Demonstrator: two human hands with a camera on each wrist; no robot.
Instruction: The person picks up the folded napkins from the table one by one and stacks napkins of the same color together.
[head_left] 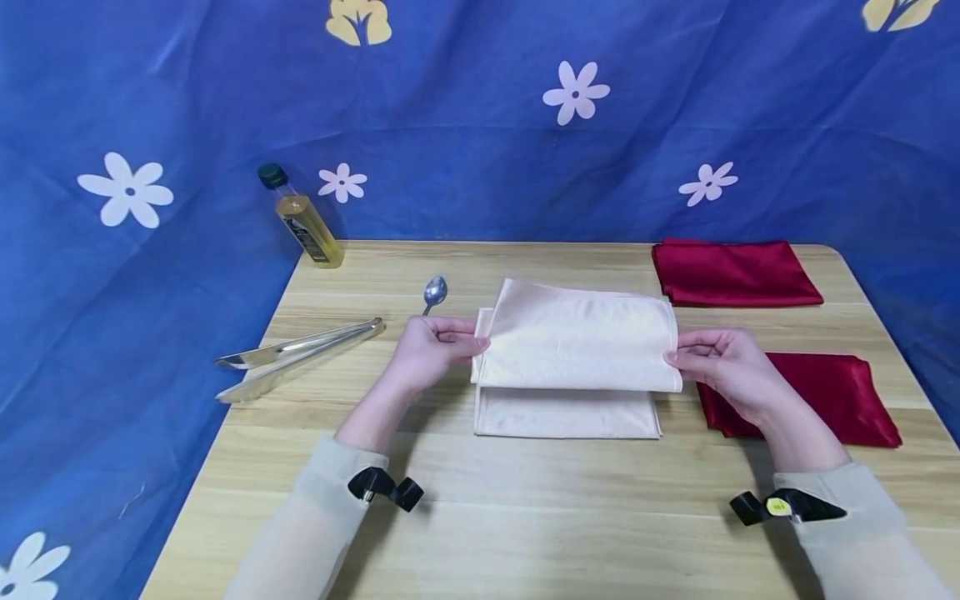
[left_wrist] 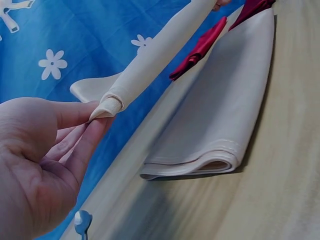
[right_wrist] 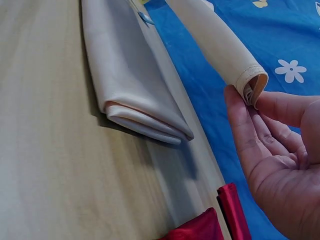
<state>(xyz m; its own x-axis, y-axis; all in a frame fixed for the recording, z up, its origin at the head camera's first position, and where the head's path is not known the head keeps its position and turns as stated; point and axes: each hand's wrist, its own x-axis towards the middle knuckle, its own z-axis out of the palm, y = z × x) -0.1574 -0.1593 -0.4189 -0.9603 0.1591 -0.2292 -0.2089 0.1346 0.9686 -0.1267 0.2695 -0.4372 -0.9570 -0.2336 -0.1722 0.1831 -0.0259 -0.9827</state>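
Note:
A folded cream satin napkin (head_left: 577,342) is stretched level between both hands. My left hand (head_left: 429,354) pinches its left end between thumb and fingers, and my right hand (head_left: 726,367) does the same at the right end. In both wrist views this raised napkin hangs above the table. Below it, a second folded cream cloth (head_left: 567,417) lies flat on the wood, partly hidden by the raised one in the head view. Its layered fold (left_wrist: 200,162) faces the left wrist camera.
Two folded dark red satin cloths lie on the right, a far one (head_left: 735,275) and a nearer one (head_left: 825,396) beside my right hand. On the left are metal tongs (head_left: 300,350), a spoon (head_left: 435,292) and an oil bottle (head_left: 307,225) at the table's back corner.

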